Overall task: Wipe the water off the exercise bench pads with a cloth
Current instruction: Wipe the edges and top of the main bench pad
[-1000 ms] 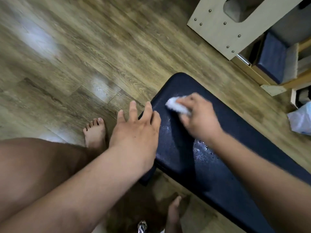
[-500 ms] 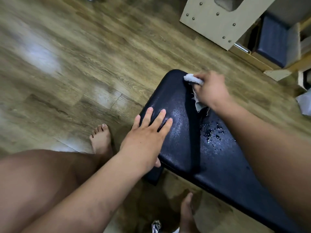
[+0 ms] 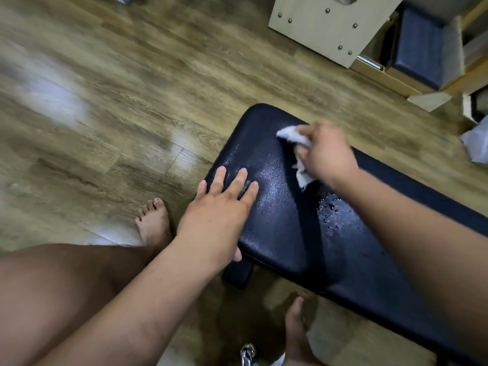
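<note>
My right hand (image 3: 328, 151) has slid a little back from the far end of the bench pad (image 3: 280, 233) since a moment ago. It squeezes the white cloth (image 3: 293, 137) tight against the pad. My left hand (image 3: 219, 210) has stayed flat on the near corner, fingers spread, holding nothing.

The wood floor (image 3: 118, 75) is all around. My bare left foot (image 3: 153, 220) stands just beside the pad, and my right foot (image 3: 295, 328) is under its edge. A pale board with bolts (image 3: 324, 27) stands well apart at the top.

The pad is dark blue and shiny. Water drops (image 3: 330, 210) sit near my right wrist.
</note>
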A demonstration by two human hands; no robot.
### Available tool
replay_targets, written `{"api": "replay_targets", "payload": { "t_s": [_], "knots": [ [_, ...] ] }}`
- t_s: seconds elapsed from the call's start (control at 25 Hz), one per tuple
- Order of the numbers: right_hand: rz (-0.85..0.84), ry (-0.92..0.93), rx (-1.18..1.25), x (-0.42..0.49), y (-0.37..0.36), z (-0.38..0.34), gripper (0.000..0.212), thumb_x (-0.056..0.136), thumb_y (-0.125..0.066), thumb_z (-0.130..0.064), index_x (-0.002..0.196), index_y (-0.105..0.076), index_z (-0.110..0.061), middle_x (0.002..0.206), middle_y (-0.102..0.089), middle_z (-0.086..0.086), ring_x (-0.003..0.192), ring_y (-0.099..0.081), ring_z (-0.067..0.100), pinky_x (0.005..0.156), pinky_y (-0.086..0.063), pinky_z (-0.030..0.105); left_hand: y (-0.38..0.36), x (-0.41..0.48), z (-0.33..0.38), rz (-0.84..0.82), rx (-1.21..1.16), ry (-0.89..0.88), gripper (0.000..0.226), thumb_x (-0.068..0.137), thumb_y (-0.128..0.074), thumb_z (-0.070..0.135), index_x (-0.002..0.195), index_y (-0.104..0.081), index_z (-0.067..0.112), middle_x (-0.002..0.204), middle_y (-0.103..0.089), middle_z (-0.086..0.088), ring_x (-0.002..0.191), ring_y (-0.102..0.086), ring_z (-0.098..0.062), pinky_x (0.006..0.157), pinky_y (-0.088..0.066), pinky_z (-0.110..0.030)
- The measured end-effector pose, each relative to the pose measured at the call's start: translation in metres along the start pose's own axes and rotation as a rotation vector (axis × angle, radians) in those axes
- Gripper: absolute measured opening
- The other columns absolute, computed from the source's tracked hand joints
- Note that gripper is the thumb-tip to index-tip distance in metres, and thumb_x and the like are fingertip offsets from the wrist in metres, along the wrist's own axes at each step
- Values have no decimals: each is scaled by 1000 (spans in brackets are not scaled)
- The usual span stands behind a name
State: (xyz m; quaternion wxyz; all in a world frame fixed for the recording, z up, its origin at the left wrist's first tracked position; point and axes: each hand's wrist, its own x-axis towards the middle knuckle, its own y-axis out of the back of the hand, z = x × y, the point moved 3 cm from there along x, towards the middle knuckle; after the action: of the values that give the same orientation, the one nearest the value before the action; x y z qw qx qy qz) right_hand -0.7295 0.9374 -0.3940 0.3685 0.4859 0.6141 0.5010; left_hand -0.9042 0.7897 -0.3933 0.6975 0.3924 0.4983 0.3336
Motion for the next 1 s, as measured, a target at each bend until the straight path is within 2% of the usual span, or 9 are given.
{"api": "replay_targets", "payload": {
  "t_s": [0.08,0.16,0.28,0.44,0.56,0.76,0.8,0.88,1.0],
  "knots": [
    [57,-158,-7,28,4,17,39,80,-53,-17,115,-69,-21,95,-70,14,78,-65,27,73,-48,26,2,0,2,2,-2,1,129,70,-85,39,156,9,24,164,21,-1,151,15,-34,123,-6,-50],
    [80,-182,-36,-2,6,3,30,78,-53,-17,104,-69,-20,84,-65,16,78,-64,35,69,-48,30,2,0,3,11,14,-2,129,69,-86,40,156,7,23,164,18,-1,151,12,-35,123,-9,-51],
    [11,75,58,-106,10,-48,23,76,-54,-18,98,-58,-23,74,-52,8,64,-57,32,56,-46,30,3,2,4,28,51,2,129,68,-86,40,156,7,21,165,16,-3,151,8,-38,122,-14,-53],
    [-185,239,154,-166,8,-52,35,72,-49,-32,104,-65,-28,85,-59,-1,72,-64,22,61,-54,26,4,3,8,37,83,18,128,69,-86,40,155,6,20,165,15,-5,151,7,-40,122,-14,-52],
    [-106,47,49,-82,5,-15,23,79,-58,-19,100,-67,-18,86,-62,11,77,-64,32,68,-53,36,6,3,6,69,102,5,129,66,-86,43,155,4,20,165,11,-6,151,4,-40,124,-9,-47],
    [37,-273,-29,4,14,24,33,84,-53,-15,113,-68,-20,95,-67,19,89,-64,39,77,-51,37,11,-3,6,18,-8,-20,124,65,-85,48,156,-5,23,166,5,-3,152,1,-35,121,-17,-41],
    [42,-257,-26,-17,11,12,33,83,-53,-14,112,-68,-22,94,-65,18,87,-63,39,75,-50,37,15,-2,4,52,-98,-22,114,69,-80,56,155,-13,24,166,-3,-2,152,-5,-33,120,-21,-41],
    [73,-130,24,-83,6,-21,28,82,-55,-16,107,-68,-22,88,-58,13,82,-59,37,70,-49,38,26,5,1,336,-375,-10,84,81,-57,68,147,-38,21,158,-31,-2,146,-30,-27,116,-33,-43],
    [-70,107,134,-188,0,-55,32,73,-60,-28,103,-67,-21,88,-53,1,78,-57,26,64,-52,34,22,18,11,753,-524,-76,56,98,-36,48,129,-59,8,138,-56,-11,130,-52,-29,110,-38,-52]
  ]
}}
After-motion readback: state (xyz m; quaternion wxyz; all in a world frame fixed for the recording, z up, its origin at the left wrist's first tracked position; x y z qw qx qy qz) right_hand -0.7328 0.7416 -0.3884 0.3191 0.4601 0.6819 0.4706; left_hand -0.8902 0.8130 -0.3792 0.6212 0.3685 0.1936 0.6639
